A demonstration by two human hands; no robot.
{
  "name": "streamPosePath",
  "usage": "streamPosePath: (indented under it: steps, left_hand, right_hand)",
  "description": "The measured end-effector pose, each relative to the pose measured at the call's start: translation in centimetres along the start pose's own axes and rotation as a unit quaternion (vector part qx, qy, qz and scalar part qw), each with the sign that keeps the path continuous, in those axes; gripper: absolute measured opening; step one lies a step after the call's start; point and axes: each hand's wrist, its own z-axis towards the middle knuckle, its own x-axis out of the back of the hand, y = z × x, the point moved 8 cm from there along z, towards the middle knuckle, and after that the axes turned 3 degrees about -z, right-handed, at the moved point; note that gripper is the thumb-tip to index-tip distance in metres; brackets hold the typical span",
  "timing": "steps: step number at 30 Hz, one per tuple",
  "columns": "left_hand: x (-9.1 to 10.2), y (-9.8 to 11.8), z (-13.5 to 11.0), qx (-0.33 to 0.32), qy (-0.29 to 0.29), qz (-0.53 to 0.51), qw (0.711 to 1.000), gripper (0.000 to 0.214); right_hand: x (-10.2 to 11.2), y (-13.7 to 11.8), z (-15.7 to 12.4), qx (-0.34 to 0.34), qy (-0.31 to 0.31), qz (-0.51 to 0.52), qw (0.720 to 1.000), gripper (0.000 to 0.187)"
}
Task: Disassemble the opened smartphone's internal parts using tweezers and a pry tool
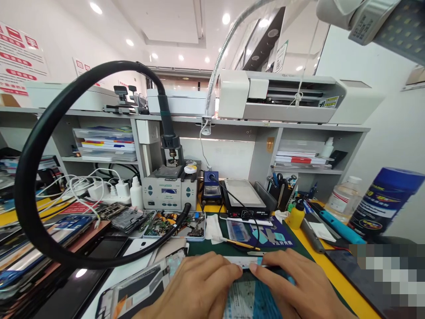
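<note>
At the bottom centre my left hand point(195, 288) and my right hand point(299, 283) press down together on a flat phone part with a blue and white printed face point(249, 297). Fingers of both hands are bent and pinched along its far edge, near a thin white strip point(239, 261). The part lies on a dark green mat point(206, 248). A phone frame point(139, 288) lies just left of my left hand.
A thick black hose point(29, 177) loops from the hot-air station point(169, 190) across the left. Stacked phones point(40, 239), a tray of circuit boards point(172, 223), a heating plate point(245, 199), a yellow bottle point(295, 215) and a blue can point(385, 199) crowd the bench.
</note>
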Motion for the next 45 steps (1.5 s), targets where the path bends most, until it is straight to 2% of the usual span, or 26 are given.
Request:
streamPosePath:
  steps: [6, 13, 30, 41, 45]
  left_hand:
    - [-0.2, 0.2, 0.4, -0.054, 0.025, 0.021, 0.998, 0.032]
    - [0.6, 0.9, 0.3, -0.044, -0.006, 0.039, 0.998, 0.031]
    - [0.5, 1.0, -0.2, -0.019, 0.011, 0.044, 0.999, 0.025]
    - [0.8, 0.8, 0.0, -0.006, 0.001, 0.032, 0.999, 0.027]
    - [0.8, 0.7, 0.0, 0.01, -0.023, 0.018, 1.0, 0.027]
  right_hand:
    - [-0.1, 0.0, 0.0, 0.012, 0.011, -0.007, 1.0, 0.043]
    - [0.0, -0.3, 0.0, 0.011, -0.01, -0.008, 1.0, 0.04]
    - [-0.1, -0.6, 0.8, 0.025, -0.026, -0.022, 0.999, 0.043]
    - [0.4, -0.4, 0.5, 0.019, 0.007, -0.023, 1.0, 0.039]
    - [0.6, -0.5, 0.6, 0.02, 0.014, -0.023, 0.999, 0.037]
